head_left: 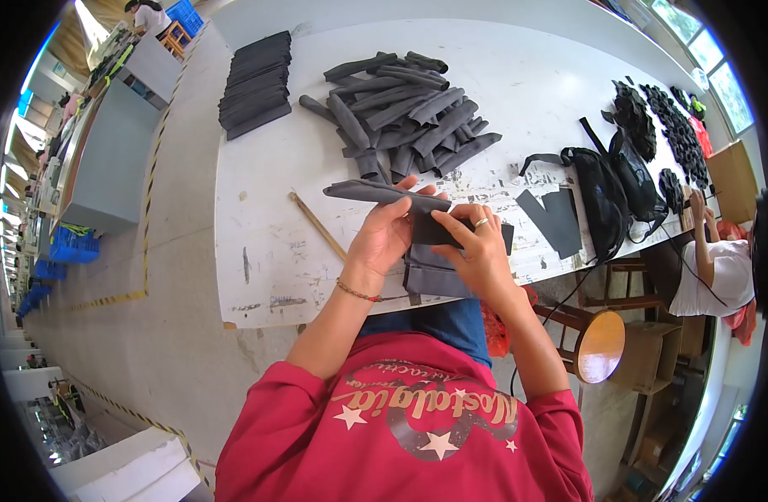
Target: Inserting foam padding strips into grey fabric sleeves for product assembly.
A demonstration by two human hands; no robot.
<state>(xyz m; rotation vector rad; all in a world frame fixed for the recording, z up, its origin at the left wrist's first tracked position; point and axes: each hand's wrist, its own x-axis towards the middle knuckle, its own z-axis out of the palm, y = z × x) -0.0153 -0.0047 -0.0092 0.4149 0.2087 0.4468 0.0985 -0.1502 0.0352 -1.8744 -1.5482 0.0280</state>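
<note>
My left hand is closed on a rolled dark grey fabric piece, which sticks out to the left above the fingers. Fingers of my right hand pinch a flat black piece at the right end of the roll, and the two pieces meet between my hands. Below them, folded dark grey fabric lies at the near edge of the white table. Beyond my hands is a loose heap of similar dark grey fabric pieces.
A neat stack of dark strips lies at the far left. Near my left hand is a wooden stick. To the right are flat black pieces, a black bag, a round stool and a seated person.
</note>
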